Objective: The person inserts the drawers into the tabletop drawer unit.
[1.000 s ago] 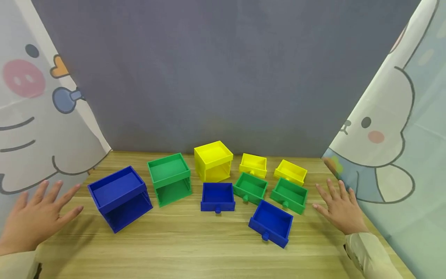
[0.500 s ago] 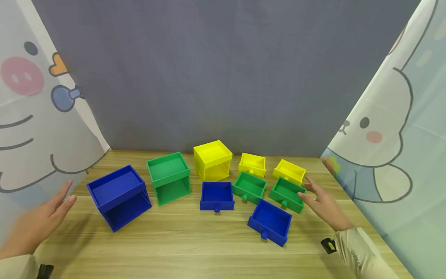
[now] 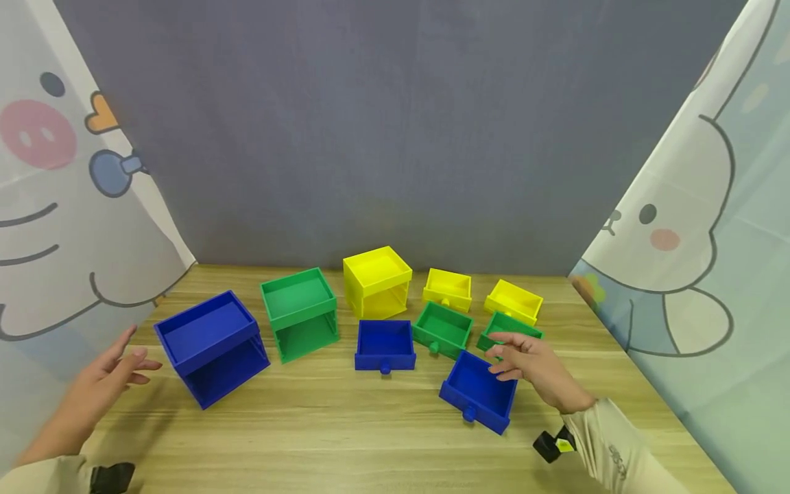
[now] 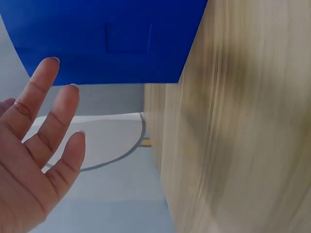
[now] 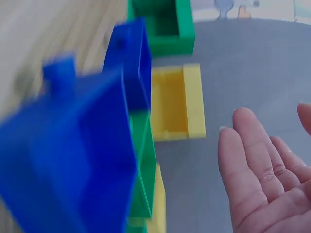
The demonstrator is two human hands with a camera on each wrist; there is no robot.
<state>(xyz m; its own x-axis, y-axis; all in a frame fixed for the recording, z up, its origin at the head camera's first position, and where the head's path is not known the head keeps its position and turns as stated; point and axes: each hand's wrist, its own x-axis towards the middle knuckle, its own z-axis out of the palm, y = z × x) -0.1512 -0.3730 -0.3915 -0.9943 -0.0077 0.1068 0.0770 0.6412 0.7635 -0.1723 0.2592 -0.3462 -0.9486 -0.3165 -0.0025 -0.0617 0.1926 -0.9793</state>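
My left hand [image 3: 101,387] hovers just left of the blue cabinet shell [image 3: 212,350], fingers loosely extended and apart from it; in the left wrist view that shell's blue side wall [image 4: 112,43] rises beyond the fingertips. My right hand [image 3: 537,367] hangs above the front right blue drawer [image 3: 481,387] and partly covers the right green drawer [image 3: 509,326]. Its fingers are loosely bent with nothing between them. In the right wrist view the blue drawer [image 5: 63,150], with its knob, looms close beside the hand [image 5: 272,174].
A green shell [image 3: 299,302] and a yellow shell [image 3: 376,271] stand open-fronted at the back. Another blue drawer [image 3: 385,343], a second green drawer [image 3: 441,329] and two yellow drawers [image 3: 447,288] lie on the wooden table [image 3: 308,439]. A grey panel [image 3: 395,137] closes the back.
My right hand has moved left from the table's right side to above the blue drawer. The left hand has turned from palm down to sideways and shifted slightly right. The drawers and shells stay put.
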